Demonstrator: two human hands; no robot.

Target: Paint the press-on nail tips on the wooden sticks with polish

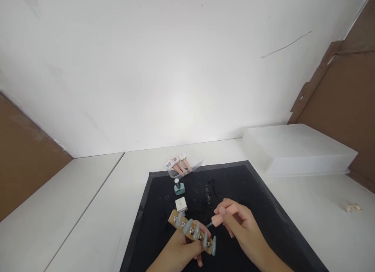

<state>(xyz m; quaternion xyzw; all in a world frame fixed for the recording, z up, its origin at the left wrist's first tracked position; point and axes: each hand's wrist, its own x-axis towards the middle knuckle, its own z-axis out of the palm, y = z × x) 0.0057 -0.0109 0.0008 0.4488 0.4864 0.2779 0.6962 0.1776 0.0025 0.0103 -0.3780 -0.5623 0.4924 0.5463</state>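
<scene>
While left fingers [187,246] clasp the wooden nail-tip holder [191,231] (pale blue tips), right fingers [231,217] pinch a pink brush [224,216].

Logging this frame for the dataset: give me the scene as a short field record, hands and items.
surface: black mat on a white table
left hand: grips a wooden holder carrying a row of grey-blue nail tips
right hand: holds a pink brush cap, brush end pointing at the nail tips
open bottle: teal bottle, uncapped, upright on the mat
other bottles: white cube bottle beside the holder; three pink bottles lying at the mat's far edge
right side: translucent white box
</scene>
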